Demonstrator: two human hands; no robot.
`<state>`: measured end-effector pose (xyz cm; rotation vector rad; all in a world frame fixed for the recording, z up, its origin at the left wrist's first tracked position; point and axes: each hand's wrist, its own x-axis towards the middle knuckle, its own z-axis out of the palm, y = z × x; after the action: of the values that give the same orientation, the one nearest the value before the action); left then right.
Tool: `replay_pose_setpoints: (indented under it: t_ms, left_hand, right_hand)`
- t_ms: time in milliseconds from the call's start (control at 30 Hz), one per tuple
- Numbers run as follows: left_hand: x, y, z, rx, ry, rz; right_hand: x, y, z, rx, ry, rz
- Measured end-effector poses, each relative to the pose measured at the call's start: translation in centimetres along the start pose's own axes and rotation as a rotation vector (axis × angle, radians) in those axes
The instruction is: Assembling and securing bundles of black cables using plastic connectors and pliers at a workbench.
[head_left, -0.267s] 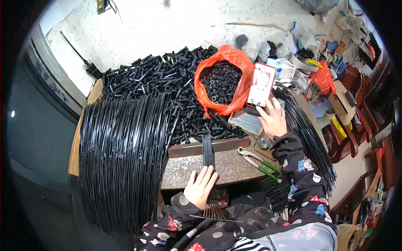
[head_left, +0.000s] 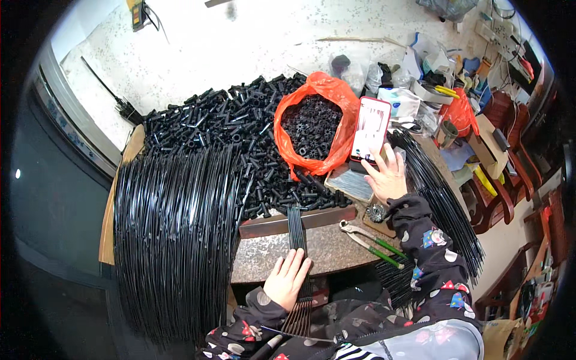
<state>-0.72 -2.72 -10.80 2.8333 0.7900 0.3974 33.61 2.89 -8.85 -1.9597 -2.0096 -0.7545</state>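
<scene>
My left hand (head_left: pixel 288 279) lies flat with fingers stretched out over a narrow bundle of thin black rods (head_left: pixel 296 231). The bundle crosses a metal bar (head_left: pixel 264 226) at the work surface's edge, and its near ends hang toward my lap. My right hand (head_left: pixel 387 178) has its fingers spread, with fingertips at the lower part of the screen of a red-cased phone (head_left: pixel 372 123), which stands propped up. Below that hand sit a round toothed metal part (head_left: pixel 376 212) and green-handled pliers (head_left: pixel 375 245).
A large sheaf of long black rods (head_left: pixel 174 234) covers the left side. Behind it spreads a heap of short black tubes (head_left: pixel 204 120). An orange-red bag (head_left: pixel 284 139) holds small dark parts. More rods (head_left: pixel 441 198) lie at right, beside chairs (head_left: pixel 510 201).
The view has shifted slightly, so the table sits a little lower in the picture. My right fingers have moved slightly over the phone's lower screen. My left hand stays on the rods.
</scene>
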Motion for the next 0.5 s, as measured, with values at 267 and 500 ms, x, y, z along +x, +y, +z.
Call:
replay_pose_setpoints:
  t_ms: [267, 500]
  left_hand:
    - [-0.1, 0.0, 0.2, 0.082, -0.035, -0.018]
    - [-0.2, 0.1, -0.1, 0.064, -0.054, 0.016]
  right_hand:
    - [0.6, 1.6, -1.6, 0.149, 0.269, 0.102]
    - [1.3, 1.7, -2.0, 0.113, 0.282, 0.15]
